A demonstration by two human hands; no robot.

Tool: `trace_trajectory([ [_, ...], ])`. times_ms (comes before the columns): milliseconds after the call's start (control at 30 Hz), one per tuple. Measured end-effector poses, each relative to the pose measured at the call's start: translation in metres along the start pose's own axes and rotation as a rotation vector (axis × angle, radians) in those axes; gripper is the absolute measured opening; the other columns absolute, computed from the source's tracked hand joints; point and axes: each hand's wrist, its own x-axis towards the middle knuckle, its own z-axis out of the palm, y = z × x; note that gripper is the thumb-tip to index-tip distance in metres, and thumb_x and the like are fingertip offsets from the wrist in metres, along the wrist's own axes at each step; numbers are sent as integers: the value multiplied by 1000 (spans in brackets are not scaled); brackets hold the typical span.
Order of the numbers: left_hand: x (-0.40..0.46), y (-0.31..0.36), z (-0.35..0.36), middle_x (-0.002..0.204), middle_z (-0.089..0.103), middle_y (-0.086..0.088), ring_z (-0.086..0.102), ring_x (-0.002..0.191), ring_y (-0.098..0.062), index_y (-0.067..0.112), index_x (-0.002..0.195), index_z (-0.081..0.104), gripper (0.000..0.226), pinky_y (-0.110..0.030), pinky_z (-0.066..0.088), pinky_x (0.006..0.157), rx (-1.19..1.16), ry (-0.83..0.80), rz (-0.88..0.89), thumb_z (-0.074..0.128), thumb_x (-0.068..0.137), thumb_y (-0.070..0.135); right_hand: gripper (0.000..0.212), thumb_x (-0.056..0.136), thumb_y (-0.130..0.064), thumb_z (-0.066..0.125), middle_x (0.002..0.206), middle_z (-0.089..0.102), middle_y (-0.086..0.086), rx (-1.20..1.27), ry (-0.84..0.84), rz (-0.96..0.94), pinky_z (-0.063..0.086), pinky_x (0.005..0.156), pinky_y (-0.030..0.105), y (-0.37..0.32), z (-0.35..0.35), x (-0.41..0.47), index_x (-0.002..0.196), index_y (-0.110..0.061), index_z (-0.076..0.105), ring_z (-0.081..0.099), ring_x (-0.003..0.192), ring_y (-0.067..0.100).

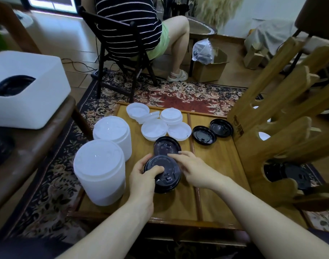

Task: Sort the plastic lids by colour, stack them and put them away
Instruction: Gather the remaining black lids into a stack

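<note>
left hand (144, 176) gripped stack of black lids (164, 174) near front of wooden tray (221, 176), thumb curled over top. right hand (192, 168) touched stack's far rim, fingers fairly straight, relaxed. another black lid (166, 145) lay just behind. loose white lids (154, 131) at tray's far end; two white stacks (105, 159) at left edge.

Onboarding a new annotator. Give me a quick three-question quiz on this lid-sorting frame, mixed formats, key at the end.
1. True or false: the left hand grips the black lid stack.
2. How many loose black lids lie together at the tray's far right? A) two B) four C) none
3. Fill in: the two tall stacks at the tray's left are coloured ____.

Key: 1 true; 2 A, the pair beside the wooden rack; 3 white.
</note>
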Motion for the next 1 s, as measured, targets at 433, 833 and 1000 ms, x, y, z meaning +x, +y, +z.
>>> trace_trajectory([
  [433, 8, 1, 1, 112, 67, 1, 63, 109, -26, 30, 114, 63, 47, -49, 53, 99, -31, 14, 48, 72, 81, -2, 4, 92, -19, 65, 90, 64, -5, 284, 517, 77, 43, 74, 25, 9, -13, -30, 88, -19, 64, 54, 86, 11],
  [833, 2, 3, 9, 121, 71, -4, 68, 110, -26, 25, 127, 63, 33, -56, 53, 96, -77, -109, -55, 64, 94, 29, 28, 97, -3, 49, 91, 71, 9, 1578, 90, 257, 53, 55, 24, -21, -40, -54, 123, -2, 59, 65, 70, 15],
  [1000, -1, 4, 10, 107, 77, -2, 73, 98, -21, 22, 118, 67, 38, -48, 56, 93, -113, -210, -90, 62, 91, 48, 28, 93, 0, 57, 84, 73, 12, 1510, 195, 342, 56, 55, 26, -25, -34, -54, 121, 2, 57, 69, 66, 17],
])
